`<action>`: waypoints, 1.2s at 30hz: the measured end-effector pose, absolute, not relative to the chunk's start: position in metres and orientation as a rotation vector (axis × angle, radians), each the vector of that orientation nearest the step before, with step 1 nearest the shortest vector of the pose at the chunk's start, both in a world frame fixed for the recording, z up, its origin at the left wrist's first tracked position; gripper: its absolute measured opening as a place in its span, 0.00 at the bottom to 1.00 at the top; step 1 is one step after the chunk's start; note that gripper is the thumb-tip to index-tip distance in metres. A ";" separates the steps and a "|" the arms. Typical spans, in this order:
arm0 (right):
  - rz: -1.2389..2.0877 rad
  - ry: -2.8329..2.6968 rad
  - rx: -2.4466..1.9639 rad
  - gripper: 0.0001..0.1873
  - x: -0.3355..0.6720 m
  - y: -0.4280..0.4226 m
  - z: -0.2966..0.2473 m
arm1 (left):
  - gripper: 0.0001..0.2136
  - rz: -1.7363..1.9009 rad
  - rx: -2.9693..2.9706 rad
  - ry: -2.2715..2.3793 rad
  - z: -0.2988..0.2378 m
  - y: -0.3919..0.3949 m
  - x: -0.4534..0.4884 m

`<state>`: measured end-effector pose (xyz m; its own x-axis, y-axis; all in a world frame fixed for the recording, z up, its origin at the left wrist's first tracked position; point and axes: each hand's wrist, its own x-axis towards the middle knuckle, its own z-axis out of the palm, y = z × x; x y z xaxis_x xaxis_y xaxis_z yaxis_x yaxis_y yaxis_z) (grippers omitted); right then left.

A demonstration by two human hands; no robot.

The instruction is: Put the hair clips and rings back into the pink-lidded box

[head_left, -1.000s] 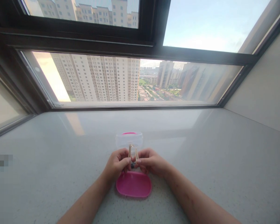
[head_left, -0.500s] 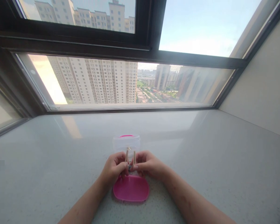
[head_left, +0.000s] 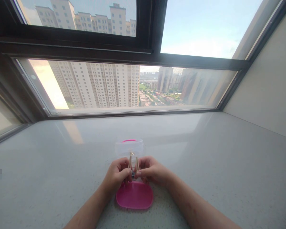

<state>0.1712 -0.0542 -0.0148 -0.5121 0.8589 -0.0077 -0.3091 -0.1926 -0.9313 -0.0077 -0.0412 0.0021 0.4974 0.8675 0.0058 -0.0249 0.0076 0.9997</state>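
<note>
Here I've got my left hand (head_left: 118, 174) pinched tight on a slim pale stick (head_left: 130, 161), my right hand (head_left: 152, 170) likewise on its twin stick (head_left: 137, 163), low centre between clear box (head_left: 122, 148) and pink tray (head_left: 134, 196), everything now slightly lower in frame than a second ago!

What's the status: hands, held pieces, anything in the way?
Left hand pinching a slim tan piece; right hand, another slim tan piece. Pink tray on near side, clear container beyond; no obstruction visible.

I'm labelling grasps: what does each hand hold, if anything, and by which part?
The left hand pinches a slim pale piece, the right hand a second piece, each near its lower end.
</note>
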 end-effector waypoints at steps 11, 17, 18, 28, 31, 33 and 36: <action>1.776 -1.220 -0.726 0.18 0.168 -0.055 -0.014 | 0.04 0.824 1.394 0.771 0.000 -0.039 -0.007; 1.772 -1.218 -0.712 0.16 0.167 -0.055 -0.013 | 0.03 0.837 1.390 0.764 -0.002 -0.039 -0.007; 1.773 -1.216 -0.710 0.16 0.167 -0.055 -0.012 | 0.03 0.836 1.391 0.763 -0.002 -0.039 -0.008; 1.784 -1.218 -0.687 0.16 0.167 -0.056 -0.013 | 0.04 0.816 1.409 0.742 -0.005 -0.038 -0.009; 1.782 -1.224 -0.679 0.16 0.167 -0.055 -0.015 | 0.05 0.819 1.416 0.737 -0.005 -0.038 -0.009; 1.778 -1.230 -0.683 0.16 0.168 -0.055 -0.016 | 0.06 0.820 1.431 0.715 -0.006 -0.037 -0.009; 1.780 -1.233 -0.687 0.16 0.168 -0.055 -0.016 | 0.07 0.816 1.446 0.689 -0.006 -0.036 -0.009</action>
